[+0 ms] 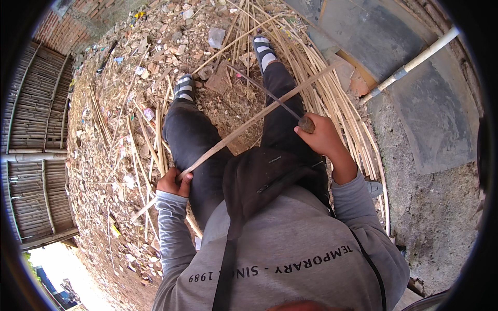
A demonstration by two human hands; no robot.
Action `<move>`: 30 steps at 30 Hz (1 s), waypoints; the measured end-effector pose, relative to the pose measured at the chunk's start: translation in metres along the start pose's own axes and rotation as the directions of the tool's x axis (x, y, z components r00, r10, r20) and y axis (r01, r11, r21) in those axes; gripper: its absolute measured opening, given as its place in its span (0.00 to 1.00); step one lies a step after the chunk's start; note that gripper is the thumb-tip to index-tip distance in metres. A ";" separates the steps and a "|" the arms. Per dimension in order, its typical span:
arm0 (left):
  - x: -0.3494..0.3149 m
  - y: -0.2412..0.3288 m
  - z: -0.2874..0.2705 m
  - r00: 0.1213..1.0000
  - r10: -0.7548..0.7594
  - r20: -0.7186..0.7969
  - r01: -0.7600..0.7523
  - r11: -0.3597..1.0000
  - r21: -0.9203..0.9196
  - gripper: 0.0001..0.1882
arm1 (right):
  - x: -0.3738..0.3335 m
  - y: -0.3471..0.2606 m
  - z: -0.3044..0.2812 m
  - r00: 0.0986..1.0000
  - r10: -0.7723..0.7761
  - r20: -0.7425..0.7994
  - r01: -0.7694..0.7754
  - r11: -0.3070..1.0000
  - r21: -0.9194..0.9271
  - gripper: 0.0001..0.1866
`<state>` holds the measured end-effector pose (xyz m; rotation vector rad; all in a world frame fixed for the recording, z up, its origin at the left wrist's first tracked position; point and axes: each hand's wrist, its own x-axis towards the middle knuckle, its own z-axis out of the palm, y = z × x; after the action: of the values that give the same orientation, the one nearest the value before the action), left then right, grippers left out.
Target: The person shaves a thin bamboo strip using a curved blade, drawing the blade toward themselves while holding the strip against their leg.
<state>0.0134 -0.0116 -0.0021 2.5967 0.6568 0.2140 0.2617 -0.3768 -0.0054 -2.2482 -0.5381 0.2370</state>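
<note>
A long, pale bamboo strip (236, 135) slants across both my thighs, from the lower left up to the right. Near its lower end, my left hand (175, 182) is closed around it beside my left thigh. My right hand (324, 137), by my right thigh, grips the wooden handle of a knife (267, 93). Its long, narrow, dark blade points forward and to the left, crossing the strip above my right thigh. Whether the blade touches the strip there, I cannot tell. The strip's far end reaches over a bundle of split bamboo strips.
Bamboo strips (358, 140) lie along my right side, with more on the left (132, 150). Rubble covers the ground, with a brick piece (218, 78) between my feet. Dark sheets (436, 114) and a pale pole (415, 62) are at right. Slatted bamboo panels (39, 103) stand at left.
</note>
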 end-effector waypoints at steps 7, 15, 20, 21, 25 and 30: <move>-0.006 0.004 0.000 0.999 -0.043 -0.017 0.044 0.997 0.058 0.24 | 0.006 -0.009 0.000 0.999 0.043 -0.026 -0.046 0.992 -0.115 0.15; -0.004 0.016 -0.004 0.999 -0.036 -0.035 0.038 0.996 0.081 0.24 | 0.009 -0.011 -0.014 0.992 0.091 -0.084 -0.104 0.983 -0.154 0.15; -0.007 0.006 -0.003 1.000 -0.021 -0.019 0.022 0.998 0.056 0.24 | -0.002 -0.028 -0.005 0.996 -0.023 0.081 0.038 0.979 -0.199 0.14; -0.006 0.005 -0.003 1.000 -0.028 -0.014 0.029 0.998 0.054 0.24 | -0.003 -0.031 -0.004 0.987 -0.041 0.158 0.077 0.970 -0.231 0.14; -0.005 0.003 0.003 0.998 -0.002 -0.061 0.003 1.000 0.018 0.24 | 0.001 -0.019 -0.001 1.000 -0.017 0.010 0.017 0.998 -0.058 0.15; -0.008 0.002 0.001 0.997 0.018 -0.076 -0.013 0.997 0.070 0.25 | 0.001 -0.016 0.000 0.999 -0.035 -0.025 0.034 0.998 -0.061 0.15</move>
<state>0.0071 -0.0177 -0.0027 2.6717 0.6825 0.3020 0.2576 -0.3670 0.0072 -2.2950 -0.5765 0.1754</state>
